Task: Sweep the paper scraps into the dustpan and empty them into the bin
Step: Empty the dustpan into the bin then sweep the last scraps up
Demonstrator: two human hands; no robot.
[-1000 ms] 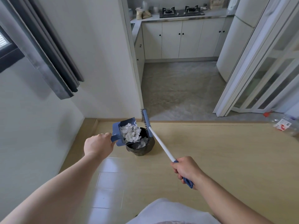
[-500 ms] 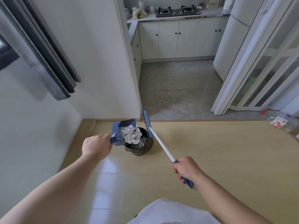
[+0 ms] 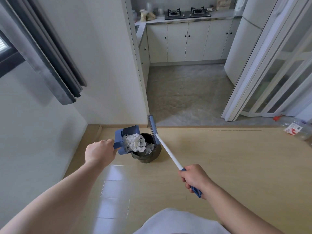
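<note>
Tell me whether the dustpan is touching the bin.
Cannot tell. In the head view the tilted dustpan overlaps the rim of the bin; no gap or contact shows plainly.

Pale wood-look floor (image 3: 219,157) is running across the nr half of the room, meeting a grey speckled kitchen floor (image 3: 185,92) at a straight threshold. A small dark bin (image 3: 146,157) is sitting upright on the wood part, nr the L wall corner & just short of the threshold. Far R, a clear plastic bottle (image 3: 297,130) w/ a red-white label is lying on its side. A small red bit (image 3: 276,118) is lying on the grey part, nr the bottle.
</note>
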